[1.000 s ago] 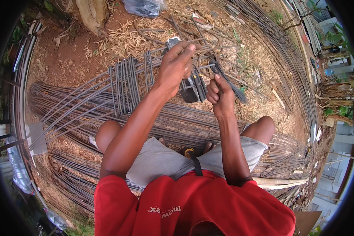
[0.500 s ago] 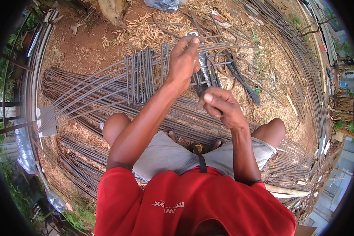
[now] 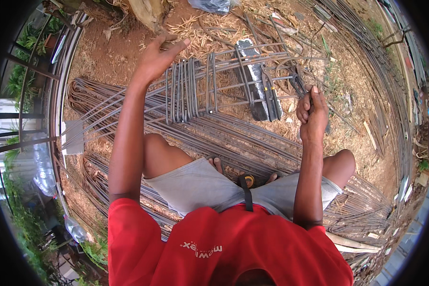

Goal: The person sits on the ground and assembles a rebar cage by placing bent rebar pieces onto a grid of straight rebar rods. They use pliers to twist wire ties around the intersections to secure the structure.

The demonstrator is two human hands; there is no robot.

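Steel cage propped on a dark block, one hand spread, one hand curled at the wire

The ground (image 3: 105, 62) is largely covered by piled steel bars (image 3: 252, 140), too tightly overlapped to be counted; parts of the pile are hidden by the legs. Over them one steel cage (image 3: 190, 90) is laid, its left ends fanned out above a single grey sheet (image 3: 73, 137) near the left edge of the ground. Its square rings are crowded together towards the middle, so their number cannot be fixed; at least two are set apart to the right. The cage's right part is carried by one dark block (image 3: 247, 81), streaked white, partly covered by the bars.

The left hand (image 3: 159, 57) is held with fingers spread, nothing gripped, beside the far side of the crowded rings; whether the bars are touched cannot be told. The right hand (image 3: 313, 112) is seen with fingers curled, over one bundle of dark wire (image 3: 298, 86) beyond the block's right edge. The bundle is partly hidden by that hand, and whether any strand is gripped cannot be told.

Along the block's right edge, one pair of pincers (image 3: 273, 102) is laid, two yellow marks being visible.
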